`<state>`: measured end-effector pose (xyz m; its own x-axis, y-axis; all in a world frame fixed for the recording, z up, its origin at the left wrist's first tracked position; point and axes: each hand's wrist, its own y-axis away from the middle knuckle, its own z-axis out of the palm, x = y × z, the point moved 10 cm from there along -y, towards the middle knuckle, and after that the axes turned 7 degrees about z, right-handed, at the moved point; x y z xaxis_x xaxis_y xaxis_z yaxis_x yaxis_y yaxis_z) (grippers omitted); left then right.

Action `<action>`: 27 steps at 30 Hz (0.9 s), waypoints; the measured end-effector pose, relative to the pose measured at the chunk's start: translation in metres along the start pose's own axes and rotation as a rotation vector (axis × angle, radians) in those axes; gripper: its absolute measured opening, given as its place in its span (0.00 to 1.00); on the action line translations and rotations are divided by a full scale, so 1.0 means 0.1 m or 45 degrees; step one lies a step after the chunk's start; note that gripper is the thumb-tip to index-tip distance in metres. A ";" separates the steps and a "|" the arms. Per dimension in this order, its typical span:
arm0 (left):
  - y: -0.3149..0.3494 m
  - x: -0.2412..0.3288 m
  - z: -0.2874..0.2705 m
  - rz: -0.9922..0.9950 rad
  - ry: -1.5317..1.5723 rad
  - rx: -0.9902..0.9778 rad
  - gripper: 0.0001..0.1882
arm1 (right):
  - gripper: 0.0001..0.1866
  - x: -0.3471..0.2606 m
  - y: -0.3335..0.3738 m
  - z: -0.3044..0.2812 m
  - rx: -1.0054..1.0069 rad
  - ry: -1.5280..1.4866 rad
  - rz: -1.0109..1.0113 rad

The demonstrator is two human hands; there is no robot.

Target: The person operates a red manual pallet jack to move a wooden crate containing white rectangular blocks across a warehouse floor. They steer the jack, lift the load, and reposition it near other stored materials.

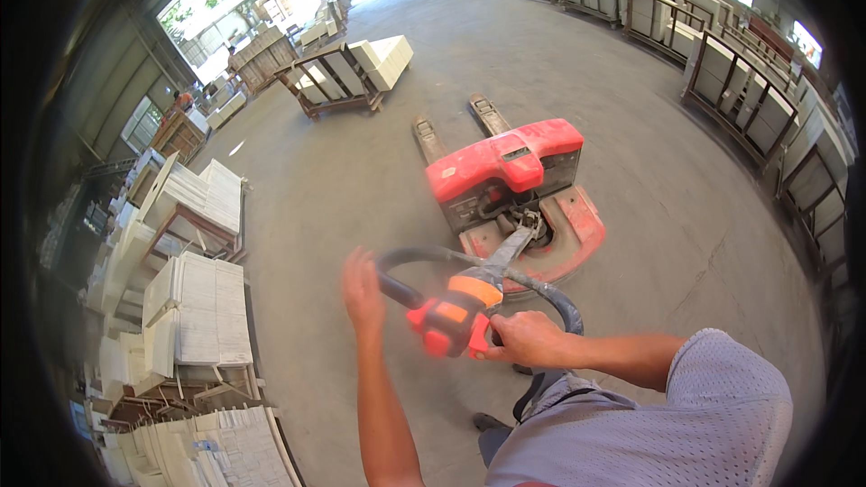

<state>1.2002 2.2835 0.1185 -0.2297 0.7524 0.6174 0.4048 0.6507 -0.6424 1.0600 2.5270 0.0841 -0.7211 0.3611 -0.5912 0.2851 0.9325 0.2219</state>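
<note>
A red electric pallet truck (505, 158) stands in front of me, its two forks (490, 115) pointing away. Its tiller handle (476, 287) reaches back toward me, with a black guard loop and a red, black and orange control head (448, 323). My right hand (532, 339) is closed around the right grip, its thumb by a red switch on the head. Just left of the loop is my left hand (363, 290), slightly blurred, fingers stretched upward and nothing seen in it. Whether it touches the loop is hard to tell.
Stacks of pale slabs (212, 307) line the left side. Ahead, a brown metal rack (334, 81) holds more slabs. Several slab racks (740, 99) run along the right. A person (183, 101) is at the far left, near a large open doorway. Grey concrete floor (667, 180) surrounds the truck.
</note>
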 end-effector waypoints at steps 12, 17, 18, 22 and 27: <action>1.22 -0.51 -1.05 0.140 -0.393 -0.442 0.27 | 0.27 -1.00 0.82 1.45 -0.081 0.139 0.083; 1.76 -0.19 -1.36 0.121 -0.311 -0.389 0.26 | 0.28 -1.09 1.37 1.70 -0.035 0.127 0.007; 1.87 -0.13 -1.43 0.082 -0.340 -0.371 0.26 | 0.28 -1.09 1.48 1.78 -0.071 0.134 -0.014; 2.26 0.13 -1.63 0.085 -0.365 -0.281 0.26 | 0.27 -1.06 1.89 1.89 0.012 0.125 -0.073; 2.83 0.32 -1.90 0.040 -0.418 -0.276 0.25 | 0.24 -1.04 2.33 2.07 -0.084 0.085 -0.105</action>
<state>1.4751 2.4720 0.0429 -0.4707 0.7872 0.3984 0.5857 0.6165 -0.5262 1.3323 2.7049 0.0372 -0.7817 0.2807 -0.5569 0.1821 0.9568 0.2267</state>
